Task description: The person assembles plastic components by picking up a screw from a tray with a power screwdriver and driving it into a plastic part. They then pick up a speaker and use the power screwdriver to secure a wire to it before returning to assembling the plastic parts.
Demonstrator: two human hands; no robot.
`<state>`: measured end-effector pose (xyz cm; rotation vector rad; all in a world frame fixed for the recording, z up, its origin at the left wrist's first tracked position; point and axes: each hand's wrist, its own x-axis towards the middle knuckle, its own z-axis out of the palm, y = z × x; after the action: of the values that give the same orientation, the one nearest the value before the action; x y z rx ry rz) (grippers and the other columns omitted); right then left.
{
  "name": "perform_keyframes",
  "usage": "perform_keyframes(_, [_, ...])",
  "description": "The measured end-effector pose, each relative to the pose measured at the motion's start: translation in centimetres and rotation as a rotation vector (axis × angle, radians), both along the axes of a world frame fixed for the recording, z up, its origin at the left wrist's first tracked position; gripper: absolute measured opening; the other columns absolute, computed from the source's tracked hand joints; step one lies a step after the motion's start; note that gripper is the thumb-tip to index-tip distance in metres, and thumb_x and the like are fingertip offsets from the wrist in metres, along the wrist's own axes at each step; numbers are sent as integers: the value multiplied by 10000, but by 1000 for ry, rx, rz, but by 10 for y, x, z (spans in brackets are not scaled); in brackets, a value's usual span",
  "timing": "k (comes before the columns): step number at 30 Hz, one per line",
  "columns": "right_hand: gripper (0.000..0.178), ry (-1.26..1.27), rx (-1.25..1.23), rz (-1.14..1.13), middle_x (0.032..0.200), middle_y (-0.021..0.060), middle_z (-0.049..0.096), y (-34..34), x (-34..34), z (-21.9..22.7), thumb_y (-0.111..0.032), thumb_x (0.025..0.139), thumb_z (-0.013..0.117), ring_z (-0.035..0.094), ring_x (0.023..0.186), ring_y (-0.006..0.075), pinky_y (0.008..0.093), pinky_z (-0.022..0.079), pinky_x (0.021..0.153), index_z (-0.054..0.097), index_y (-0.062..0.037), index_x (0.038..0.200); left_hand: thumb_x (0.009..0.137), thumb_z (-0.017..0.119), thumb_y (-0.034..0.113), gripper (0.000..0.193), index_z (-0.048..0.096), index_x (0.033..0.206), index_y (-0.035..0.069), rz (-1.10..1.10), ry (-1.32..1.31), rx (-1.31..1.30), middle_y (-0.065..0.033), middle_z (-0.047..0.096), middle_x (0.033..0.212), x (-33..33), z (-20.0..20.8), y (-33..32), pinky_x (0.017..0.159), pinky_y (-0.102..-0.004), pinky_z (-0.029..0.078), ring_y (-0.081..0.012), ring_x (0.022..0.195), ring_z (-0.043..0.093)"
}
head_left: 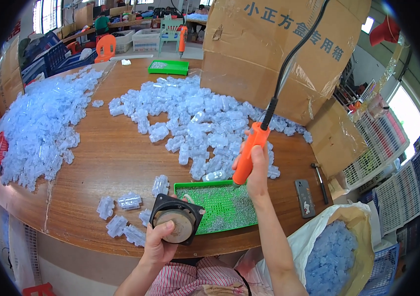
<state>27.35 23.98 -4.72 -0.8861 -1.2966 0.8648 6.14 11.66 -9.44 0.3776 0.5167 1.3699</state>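
My left hand grips a speaker-like part with a black square frame and a round, dull back, its thumb on the round face. In my right hand is an orange electric screwdriver, its black cord rising from the top and its tip angled down over a green tray. Many tiny metal screws lie scattered in that tray. Just left of the black-framed part, several clear bluish plastic pieces rest on the brown table.
Heaps of clear plastic pieces cover the table's left and far middle. A smaller green tray stands at the back. Cardboard walls the far right. A phone and hammer lie right, above an open sack of pieces.
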Motion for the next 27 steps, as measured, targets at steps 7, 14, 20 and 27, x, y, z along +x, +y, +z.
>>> perform_keyframes(7, [488,-201,48,-202,795,43,542,-17,4,-21,-379,856,602,558,590,129,272,468,559,448,-19,1147,744,649,92,625,377,1301,8,33,33,26,-152,541,1195,4,-10,1,962,-387,433,-246,1091,554])
perform_keyframes(14, [389,427,-161,-88,500,15,445,-29,6,5,-437,901,495,449,451,107,293,416,492,504,-48,900,753,658,40,592,421,1290,-32,97,170,133,-113,563,1184,16,-17,3,942,-331,423,-188,1067,560])
perform_keyframes(20, [411,498,-138,-35,558,32,469,-39,-12,28,-481,918,446,472,496,146,318,435,543,470,-74,965,740,660,33,590,428,1278,-37,67,143,124,-115,564,1179,29,-12,0,932,-331,427,-195,1047,568])
perform_keyframes(27, [588,99,37,51,793,97,549,-32,-13,3,-552,908,376,566,712,179,357,506,673,321,-78,1251,741,654,45,573,430,1263,-32,62,75,61,-140,587,1116,26,-8,-4,904,-351,460,-212,1006,588])
